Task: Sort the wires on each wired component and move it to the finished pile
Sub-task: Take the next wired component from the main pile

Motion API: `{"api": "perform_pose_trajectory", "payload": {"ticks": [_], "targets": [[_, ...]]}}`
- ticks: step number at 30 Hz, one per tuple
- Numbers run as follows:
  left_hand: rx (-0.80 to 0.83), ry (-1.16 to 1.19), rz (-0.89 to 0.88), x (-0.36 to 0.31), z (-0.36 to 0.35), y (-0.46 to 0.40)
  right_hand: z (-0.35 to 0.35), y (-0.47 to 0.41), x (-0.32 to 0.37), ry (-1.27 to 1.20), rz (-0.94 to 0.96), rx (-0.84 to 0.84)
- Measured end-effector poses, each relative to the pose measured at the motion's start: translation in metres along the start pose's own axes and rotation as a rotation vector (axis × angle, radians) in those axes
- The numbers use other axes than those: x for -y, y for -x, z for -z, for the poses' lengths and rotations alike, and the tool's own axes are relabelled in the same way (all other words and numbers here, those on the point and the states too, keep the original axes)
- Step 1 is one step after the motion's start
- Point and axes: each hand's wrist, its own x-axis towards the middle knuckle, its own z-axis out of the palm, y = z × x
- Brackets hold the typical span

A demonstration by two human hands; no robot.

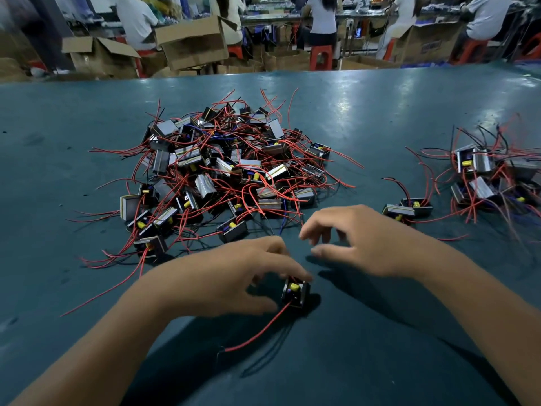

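My left hand (234, 273) grips a small black wired component (295, 291) with a yellow part on top, held just above the green table (380, 332). Its red wire (257, 332) and black wires trail toward me. My right hand (360, 241) hovers just right of it, fingers loosely curled, holding nothing. A big pile of tangled components with red wires (222, 171) lies straight ahead. A smaller pile (491, 177) sits at the far right, with two components (409, 208) lying beside it.
Beyond the table's far edge stand open cardboard boxes (193, 42) and red stools (322, 57), with people seated at benches, backs turned. Bare green tabletop stretches at the left and in front of me.
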Motion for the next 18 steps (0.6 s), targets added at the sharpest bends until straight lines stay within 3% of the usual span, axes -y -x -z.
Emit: {"api": "perform_pose_trajectory", "payload": {"ticks": [3,6,8,15,18], "targets": [[-0.011,-0.147,0.018,-0.0036,-0.0060,-0.0047,0.0038,0.0010,-0.0006,0.006,-0.001,-0.085],[-0.084,-0.425,0.075,-0.0083,-0.0079,-0.0086,0.0028,0.0016,0.0013,0.027,-0.001,-0.098],[-0.116,-0.490,0.107,-0.0090,-0.0090,-0.0093,0.0024,0.0020,0.0009,0.045,-0.013,-0.086],[-0.159,-0.365,0.093,0.0004,-0.0053,-0.0029,0.0022,0.0024,0.0006,0.051,-0.067,-0.107],[-0.350,-0.166,-0.026,-0.0025,-0.0004,-0.0030,0.0016,-0.0001,0.0021,-0.186,-0.204,-0.145]]}}
